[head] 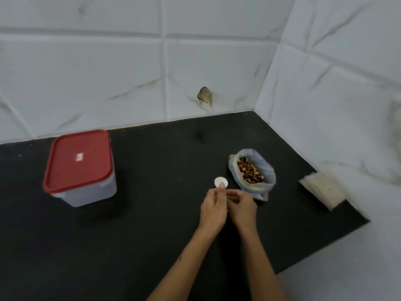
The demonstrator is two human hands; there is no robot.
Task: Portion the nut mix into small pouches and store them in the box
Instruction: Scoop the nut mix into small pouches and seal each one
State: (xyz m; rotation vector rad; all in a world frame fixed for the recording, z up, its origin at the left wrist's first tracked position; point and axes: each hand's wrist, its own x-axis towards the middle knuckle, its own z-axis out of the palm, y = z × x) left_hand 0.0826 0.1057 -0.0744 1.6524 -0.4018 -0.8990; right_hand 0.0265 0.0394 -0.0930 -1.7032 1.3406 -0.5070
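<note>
my two hands meet over the black countertop [152, 213], and between them i hold a small white plastic spoon [221, 182]. my left hand [213, 210] pinches it high on the handle, a fingertip reaching up to the round bowl, while my right hand [243, 208] curls its fingers round the lower handle. the handle itself is almost wholly hidden by my fingers, but it seems to run toward me, with the bowl pointing away toward the wall.

the open clear plastic bag of mixed brown nuts [251, 172] stands just to the right of the spoon's bowl and a little beyond it, mouth rolled down and facing up. my right hand is the nearer one, nearly beside the bag's foot, so i judge the scoop belongs to it: swing the bowl rightward and dip in.

the stack of small pale flat pouches [323, 189] lies farther right, near the marbled white wall [325, 105], well apart from both hands. none looks opened or filled as yet. the translucent square box with the red lid [80, 168] sits well to the left, lid on.

nothing stands between spoon and bag; the bag's soft rim could sag if nudged.
</note>
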